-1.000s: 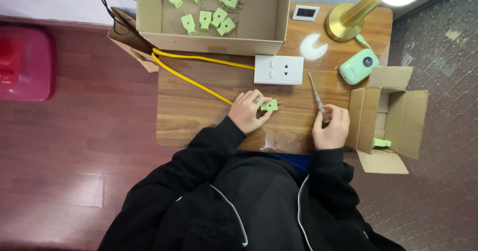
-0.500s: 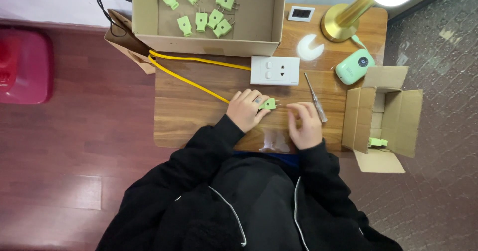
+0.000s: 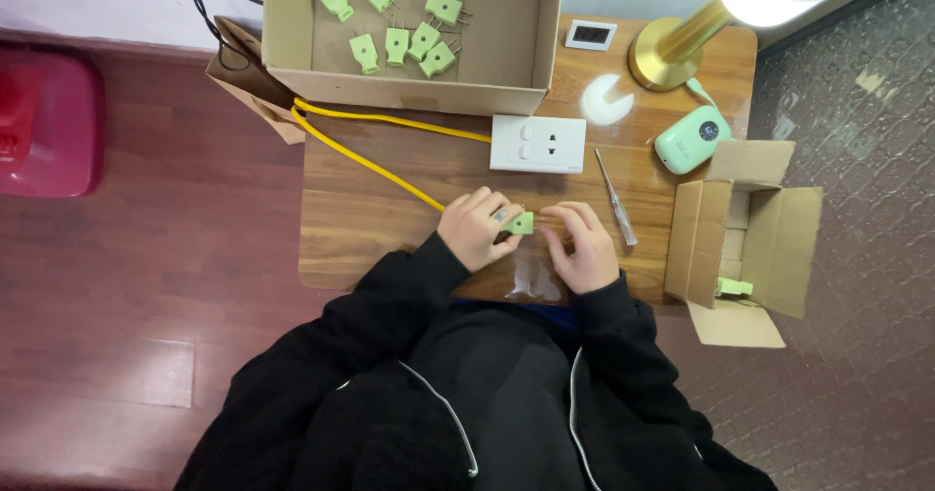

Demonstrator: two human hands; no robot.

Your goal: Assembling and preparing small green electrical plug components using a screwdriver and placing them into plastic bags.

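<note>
The right hand (image 3: 584, 247) has let go of the slim screwdriver (image 3: 617, 199), which a second ago stood in its grip and now lies flat on the tabletop (image 3: 390, 223), just to the outer side of that hand and pointing away from the person. The freed right hand has come in toward the left hand (image 3: 475, 228), so both now meet over the small green plug (image 3: 521, 223). The left grip pinches the plug between thumb and fingers, as it did before; the right grip is curled with its fingertips touching or just beside the plug's far end, though whether it actually clamps anything cannot be told from this height. The yellow cable (image 3: 375, 163) runs away from the left grip toward the back of the tabletop. To judge from this, tool work has paused and the plug is being handled by fingers alone. Beyond both grips lie a white wall socket (image 3: 539, 143) and a big cardboard box (image 3: 487, 23) holding more green plugs; a smaller open carton (image 3: 745, 243) stands out past the right hand.
</note>
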